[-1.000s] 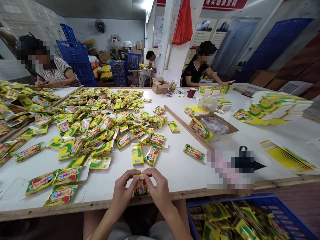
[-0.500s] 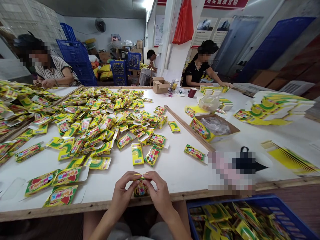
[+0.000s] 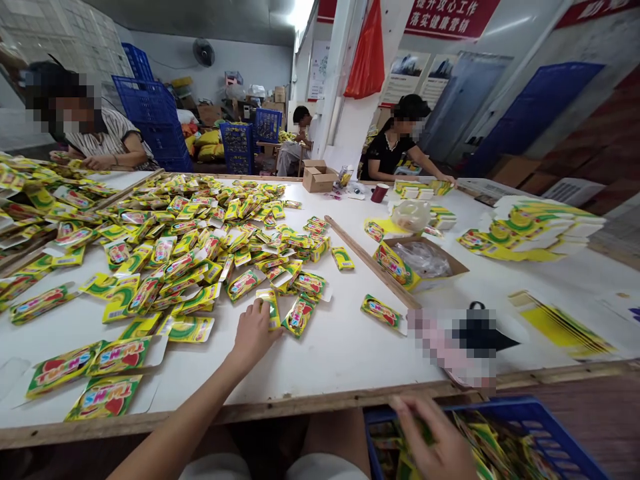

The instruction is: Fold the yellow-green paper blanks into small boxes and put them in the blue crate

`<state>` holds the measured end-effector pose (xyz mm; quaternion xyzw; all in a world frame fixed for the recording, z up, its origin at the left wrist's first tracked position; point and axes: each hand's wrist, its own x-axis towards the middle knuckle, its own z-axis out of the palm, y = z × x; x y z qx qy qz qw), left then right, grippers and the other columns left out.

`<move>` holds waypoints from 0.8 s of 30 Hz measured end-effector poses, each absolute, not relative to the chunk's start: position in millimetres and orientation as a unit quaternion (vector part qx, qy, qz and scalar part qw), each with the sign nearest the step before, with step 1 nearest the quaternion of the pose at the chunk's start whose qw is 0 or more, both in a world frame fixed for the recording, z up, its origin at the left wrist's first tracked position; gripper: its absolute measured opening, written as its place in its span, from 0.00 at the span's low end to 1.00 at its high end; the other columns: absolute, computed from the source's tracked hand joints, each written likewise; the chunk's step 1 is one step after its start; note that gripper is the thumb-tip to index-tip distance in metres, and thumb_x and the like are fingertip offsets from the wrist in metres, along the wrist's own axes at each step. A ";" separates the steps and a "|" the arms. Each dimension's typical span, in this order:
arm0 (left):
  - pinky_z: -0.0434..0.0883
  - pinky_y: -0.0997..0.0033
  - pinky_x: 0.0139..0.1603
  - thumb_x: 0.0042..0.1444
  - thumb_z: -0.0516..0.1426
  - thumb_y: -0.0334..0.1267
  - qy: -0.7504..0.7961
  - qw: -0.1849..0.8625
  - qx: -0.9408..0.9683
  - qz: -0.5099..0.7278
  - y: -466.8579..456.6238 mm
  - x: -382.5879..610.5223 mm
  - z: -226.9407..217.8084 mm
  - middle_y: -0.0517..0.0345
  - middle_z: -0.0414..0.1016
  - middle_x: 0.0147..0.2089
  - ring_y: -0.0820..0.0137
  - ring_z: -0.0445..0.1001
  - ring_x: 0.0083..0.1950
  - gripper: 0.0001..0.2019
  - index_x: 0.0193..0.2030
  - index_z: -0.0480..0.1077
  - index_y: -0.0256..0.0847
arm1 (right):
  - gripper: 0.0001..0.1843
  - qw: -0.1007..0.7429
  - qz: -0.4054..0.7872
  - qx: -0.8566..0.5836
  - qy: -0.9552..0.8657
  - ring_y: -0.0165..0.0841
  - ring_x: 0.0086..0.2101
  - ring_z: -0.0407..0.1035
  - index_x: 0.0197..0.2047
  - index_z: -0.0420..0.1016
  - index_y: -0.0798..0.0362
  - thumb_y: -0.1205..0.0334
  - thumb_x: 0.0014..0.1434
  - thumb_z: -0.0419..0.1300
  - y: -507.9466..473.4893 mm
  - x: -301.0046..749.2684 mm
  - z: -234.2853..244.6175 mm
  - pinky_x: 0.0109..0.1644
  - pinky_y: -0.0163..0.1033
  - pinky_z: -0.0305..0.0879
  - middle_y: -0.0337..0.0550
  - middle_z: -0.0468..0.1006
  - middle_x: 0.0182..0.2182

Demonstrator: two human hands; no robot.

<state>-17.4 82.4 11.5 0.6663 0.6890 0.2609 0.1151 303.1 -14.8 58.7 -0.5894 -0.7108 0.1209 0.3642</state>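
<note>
My left hand (image 3: 254, 333) reaches over the white table, its fingers curled onto a small yellow-and-green printed box (image 3: 273, 312) that lies flat. Beside that one, another small box (image 3: 301, 315) shows a colourful front. My right hand (image 3: 434, 437) is low at the right, over a blue plastic crate (image 3: 557, 437) holding many similar boxes. It is blurred, with thumb and fingers apart, and a bit of green and yellow shows between them. I see nothing plainly gripped there.
A big heap of small boxes (image 3: 200, 247) covers the table's left and middle. A wooden strip (image 3: 370, 260) lies right of it, beside an open carton (image 3: 425, 263) with plastic bags. Flattened yellow cartons (image 3: 563, 327) lie at right. Three people sit farther back.
Both hands were together at the table's front edge around a small box. They have parted: the left went forward to another box, the right down to the crate. The first box has left the table edge.
</note>
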 end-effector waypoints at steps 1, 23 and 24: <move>0.67 0.51 0.49 0.48 0.63 0.36 0.690 0.116 0.662 0.268 83.1 -17.9 11.8 0.44 0.69 0.51 0.50 0.70 0.51 0.13 0.40 0.68 0.40 | 0.16 0.368 0.154 -0.582 -0.708 0.36 0.30 0.74 0.31 0.74 0.48 0.50 0.64 0.54 -14.6 287.3 53.4 0.33 0.34 0.69 0.42 0.78 0.28; 0.71 0.65 0.47 0.60 0.58 0.45 0.476 0.497 0.430 0.585 -3.6 2.7 13.1 0.55 0.76 0.46 0.65 0.76 0.46 0.19 0.54 0.57 0.48 | 0.13 0.548 0.502 -0.426 -0.515 0.36 0.43 0.74 0.51 0.65 0.49 0.58 0.63 0.57 18.9 135.1 -0.3 0.48 0.38 0.71 0.46 0.77 0.44; 0.71 0.66 0.47 0.60 0.58 0.44 0.481 0.483 0.454 0.574 -3.0 0.9 11.2 0.55 0.75 0.47 0.65 0.76 0.46 0.19 0.55 0.57 0.49 | 0.15 0.541 0.504 -0.420 -0.527 0.36 0.44 0.74 0.53 0.65 0.49 0.59 0.63 0.56 18.6 136.9 0.1 0.48 0.39 0.71 0.47 0.77 0.45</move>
